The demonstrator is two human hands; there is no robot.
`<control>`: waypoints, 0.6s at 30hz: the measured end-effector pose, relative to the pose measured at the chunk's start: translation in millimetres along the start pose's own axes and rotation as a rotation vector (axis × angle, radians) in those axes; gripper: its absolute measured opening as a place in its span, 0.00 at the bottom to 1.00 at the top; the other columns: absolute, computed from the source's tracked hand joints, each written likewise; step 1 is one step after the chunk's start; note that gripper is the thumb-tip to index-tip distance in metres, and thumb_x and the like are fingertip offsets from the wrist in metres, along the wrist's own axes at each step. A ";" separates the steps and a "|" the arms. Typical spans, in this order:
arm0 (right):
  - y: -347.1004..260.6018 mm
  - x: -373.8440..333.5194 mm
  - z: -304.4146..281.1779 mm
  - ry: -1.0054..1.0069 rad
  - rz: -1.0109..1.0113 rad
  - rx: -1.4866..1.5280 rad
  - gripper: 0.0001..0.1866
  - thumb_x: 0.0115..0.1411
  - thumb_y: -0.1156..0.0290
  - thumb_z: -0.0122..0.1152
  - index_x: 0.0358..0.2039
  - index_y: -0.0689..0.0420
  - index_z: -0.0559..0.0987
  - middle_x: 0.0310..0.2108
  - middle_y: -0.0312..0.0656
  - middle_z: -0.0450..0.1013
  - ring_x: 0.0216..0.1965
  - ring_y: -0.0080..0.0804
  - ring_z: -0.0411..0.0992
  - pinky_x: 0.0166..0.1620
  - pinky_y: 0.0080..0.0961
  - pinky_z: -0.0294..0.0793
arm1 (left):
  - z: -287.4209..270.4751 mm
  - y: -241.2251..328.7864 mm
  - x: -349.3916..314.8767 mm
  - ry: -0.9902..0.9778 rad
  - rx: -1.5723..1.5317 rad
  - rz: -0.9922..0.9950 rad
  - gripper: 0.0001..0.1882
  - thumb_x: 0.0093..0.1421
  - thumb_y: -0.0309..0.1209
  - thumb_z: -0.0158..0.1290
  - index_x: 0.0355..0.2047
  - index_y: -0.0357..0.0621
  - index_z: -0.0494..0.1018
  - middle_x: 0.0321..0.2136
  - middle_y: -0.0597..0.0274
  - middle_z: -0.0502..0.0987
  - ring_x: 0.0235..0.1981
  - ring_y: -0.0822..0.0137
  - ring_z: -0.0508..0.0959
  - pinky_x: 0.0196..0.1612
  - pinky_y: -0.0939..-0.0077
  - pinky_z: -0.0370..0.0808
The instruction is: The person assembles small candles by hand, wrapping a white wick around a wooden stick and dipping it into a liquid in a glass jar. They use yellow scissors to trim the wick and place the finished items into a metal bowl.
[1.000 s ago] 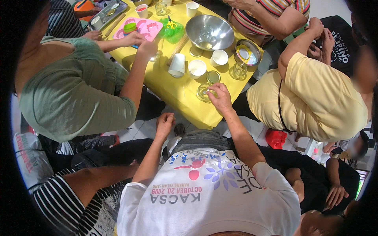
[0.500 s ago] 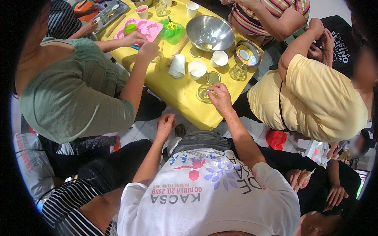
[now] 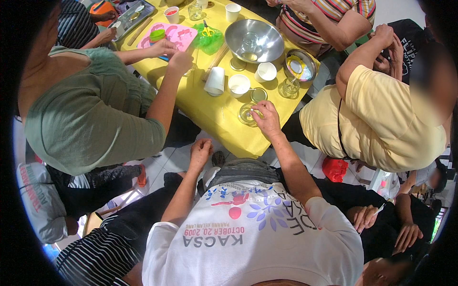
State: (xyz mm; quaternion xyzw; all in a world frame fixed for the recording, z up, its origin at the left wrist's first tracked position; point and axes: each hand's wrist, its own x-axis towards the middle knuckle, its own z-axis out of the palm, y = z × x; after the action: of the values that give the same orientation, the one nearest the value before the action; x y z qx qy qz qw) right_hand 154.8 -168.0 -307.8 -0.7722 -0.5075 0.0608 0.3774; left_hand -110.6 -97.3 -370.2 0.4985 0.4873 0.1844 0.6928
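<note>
My right hand [image 3: 267, 118] is pinched over the mouth of a small glass jar [image 3: 242, 117] at the near corner of the table. A tiny whitish thing shows at its fingertips, too small to name. My left hand [image 3: 201, 152] hangs short of the table edge with its fingers curled together; whatever they hold, if anything, is hidden. Beside the jar lies a round metal lid [image 3: 258, 94]. Just beyond are two white paper cups, one with pale contents [image 3: 239, 86] and one tilted [image 3: 265, 72], and an upturned white cup [image 3: 214, 81].
A yellow-covered table [image 3: 224, 121] carries a steel bowl [image 3: 234, 40], another glass jar [image 3: 289, 88], a metal pan [image 3: 312, 71], a pink mould [image 3: 183, 35] and scissors [image 3: 207, 31] on green plastic. People stand close on both sides; one in green [image 3: 95, 109] reaches over the left edge.
Both of my hands stay almost where they were, the right one still over the jar. At the lower left, a person in stripes has shifted, uncovering more floor.
</note>
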 end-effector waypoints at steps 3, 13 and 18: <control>1.3 -0.1 1.5 0.002 -0.001 0.011 0.08 0.48 0.69 0.65 0.31 0.54 0.80 0.35 0.41 0.70 0.41 0.40 0.69 0.42 0.32 0.71 | 0.1 4.4 -1.6 -0.003 -0.008 -0.005 0.11 0.60 0.35 0.49 0.36 0.39 0.72 0.26 0.63 0.74 0.24 0.74 0.72 0.29 0.79 0.72; 2.8 -1.2 3.1 0.004 -0.022 0.002 0.09 0.48 0.68 0.65 0.31 0.54 0.80 0.35 0.41 0.70 0.41 0.40 0.69 0.42 0.32 0.71 | 0.2 0.0 0.6 0.003 -0.014 -0.017 0.11 0.60 0.35 0.50 0.35 0.39 0.72 0.26 0.63 0.74 0.24 0.74 0.72 0.29 0.79 0.72; 3.6 -2.4 5.0 0.015 -0.026 0.002 0.09 0.47 0.68 0.66 0.30 0.55 0.80 0.35 0.41 0.70 0.41 0.40 0.69 0.41 0.32 0.71 | -2.0 -2.5 2.2 -0.012 -0.002 -0.023 0.13 0.60 0.37 0.50 0.35 0.38 0.72 0.26 0.63 0.74 0.25 0.74 0.72 0.30 0.78 0.72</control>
State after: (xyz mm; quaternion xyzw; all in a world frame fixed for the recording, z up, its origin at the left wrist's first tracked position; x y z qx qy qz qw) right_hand 153.9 -168.1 -314.3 -0.7657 -0.5145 0.0503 0.3827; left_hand -111.9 -95.8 -373.5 0.4933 0.4887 0.1742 0.6982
